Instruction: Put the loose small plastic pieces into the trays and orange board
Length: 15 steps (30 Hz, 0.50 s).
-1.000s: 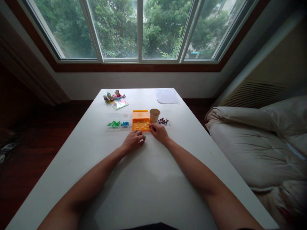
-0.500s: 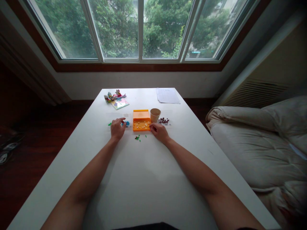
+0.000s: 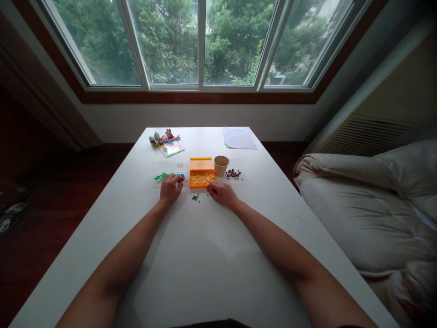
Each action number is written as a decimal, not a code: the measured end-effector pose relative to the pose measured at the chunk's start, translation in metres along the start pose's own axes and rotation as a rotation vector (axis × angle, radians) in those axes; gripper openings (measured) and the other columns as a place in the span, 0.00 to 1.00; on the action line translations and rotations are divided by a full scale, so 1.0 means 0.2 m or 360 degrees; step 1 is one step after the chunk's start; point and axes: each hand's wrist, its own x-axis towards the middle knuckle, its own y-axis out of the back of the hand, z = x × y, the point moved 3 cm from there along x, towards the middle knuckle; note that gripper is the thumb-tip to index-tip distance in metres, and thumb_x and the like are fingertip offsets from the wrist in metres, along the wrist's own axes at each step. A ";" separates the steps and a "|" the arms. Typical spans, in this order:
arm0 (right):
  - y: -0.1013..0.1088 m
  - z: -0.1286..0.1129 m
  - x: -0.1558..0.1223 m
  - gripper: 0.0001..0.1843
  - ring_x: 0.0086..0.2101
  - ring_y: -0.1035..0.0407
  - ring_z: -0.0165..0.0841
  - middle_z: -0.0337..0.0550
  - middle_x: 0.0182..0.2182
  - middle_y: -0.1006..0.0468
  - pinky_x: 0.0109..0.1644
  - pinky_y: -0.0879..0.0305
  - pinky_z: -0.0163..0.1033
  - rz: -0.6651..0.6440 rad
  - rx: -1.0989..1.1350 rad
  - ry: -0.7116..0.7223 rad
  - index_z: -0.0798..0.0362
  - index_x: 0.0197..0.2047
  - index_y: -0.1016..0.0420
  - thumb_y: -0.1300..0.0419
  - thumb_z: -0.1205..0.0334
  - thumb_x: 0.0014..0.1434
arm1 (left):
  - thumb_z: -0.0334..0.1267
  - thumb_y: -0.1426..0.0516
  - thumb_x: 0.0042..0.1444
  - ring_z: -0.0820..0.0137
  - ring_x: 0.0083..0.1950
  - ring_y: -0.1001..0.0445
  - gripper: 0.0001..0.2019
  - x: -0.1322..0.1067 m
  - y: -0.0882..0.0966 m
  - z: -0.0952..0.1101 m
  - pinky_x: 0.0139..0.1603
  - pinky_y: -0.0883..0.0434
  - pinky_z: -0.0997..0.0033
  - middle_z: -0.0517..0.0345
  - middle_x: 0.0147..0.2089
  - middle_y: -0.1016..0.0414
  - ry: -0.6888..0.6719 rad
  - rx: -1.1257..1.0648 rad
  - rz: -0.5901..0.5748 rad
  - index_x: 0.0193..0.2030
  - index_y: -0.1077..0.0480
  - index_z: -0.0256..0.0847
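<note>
An orange tray [image 3: 201, 165] holding small pale pieces sits mid-table. My left hand [image 3: 170, 188] rests just left of it, fingers curled at a clear tray of blue pieces [image 3: 181, 174] and green pieces [image 3: 160, 176]; what its fingertips hold is too small to see. My right hand [image 3: 222, 194] lies at the orange tray's near right corner, fingers curled toward a few loose green pieces [image 3: 197, 197] on the table between both hands. A paper cup [image 3: 221, 165] stands right of the tray, with dark red pieces [image 3: 232, 173] beside it.
The white table [image 3: 205, 255] has small toy figures with a colourful card [image 3: 166, 141] at the far left and a paper sheet [image 3: 238, 137] at the far right. A cushioned sofa [image 3: 368, 205] stands to the right. Windows fill the far wall.
My left hand left the loose green pieces, went to the blue and green tray and has drawn back slightly. My right hand slid from the orange tray's corner toward the loose pieces.
</note>
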 end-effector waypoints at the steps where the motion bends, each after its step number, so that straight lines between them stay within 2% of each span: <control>1: -0.02 -0.02 0.00 0.06 0.33 0.30 0.31 0.41 0.33 0.22 0.38 0.40 0.33 -0.0055 -0.0004 0.0027 0.50 0.41 0.23 0.41 0.65 0.63 | 0.36 0.47 0.63 0.61 0.46 0.31 0.10 0.00 0.00 0.01 0.53 0.34 0.59 0.54 0.41 0.24 -0.0030 -0.0006 -0.0017 0.42 0.24 0.44; 5: -0.06 -0.06 0.00 0.11 0.40 0.28 0.33 0.42 0.41 0.20 0.44 0.36 0.35 -0.0132 0.0074 0.0066 0.48 0.46 0.23 0.43 0.69 0.63 | 0.35 0.46 0.62 0.62 0.45 0.30 0.09 -0.02 -0.01 0.06 0.53 0.33 0.59 0.56 0.39 0.24 -0.0168 -0.0053 -0.0150 0.41 0.24 0.45; 9: -0.06 -0.06 0.00 0.12 0.41 0.28 0.34 0.42 0.41 0.21 0.46 0.35 0.36 -0.0138 0.0107 0.0050 0.48 0.45 0.23 0.44 0.71 0.63 | 0.35 0.46 0.61 0.64 0.43 0.30 0.08 -0.03 -0.03 0.08 0.50 0.32 0.62 0.57 0.37 0.25 -0.0299 -0.0135 -0.0334 0.41 0.24 0.45; 12: -0.05 -0.05 0.00 0.13 0.40 0.29 0.33 0.42 0.39 0.22 0.45 0.35 0.36 -0.0137 0.0075 0.0026 0.48 0.43 0.23 0.44 0.73 0.61 | 0.35 0.46 0.61 0.63 0.43 0.30 0.08 -0.03 -0.03 0.09 0.48 0.32 0.62 0.56 0.36 0.25 -0.0330 -0.0131 -0.0366 0.39 0.24 0.44; 15: -0.06 -0.05 0.00 0.13 0.40 0.30 0.33 0.42 0.39 0.23 0.45 0.36 0.35 -0.0123 0.0039 0.0030 0.48 0.43 0.23 0.43 0.73 0.59 | 0.35 0.46 0.61 0.64 0.43 0.30 0.09 -0.03 -0.02 0.09 0.48 0.32 0.62 0.55 0.37 0.25 -0.0329 -0.0128 -0.0351 0.42 0.24 0.45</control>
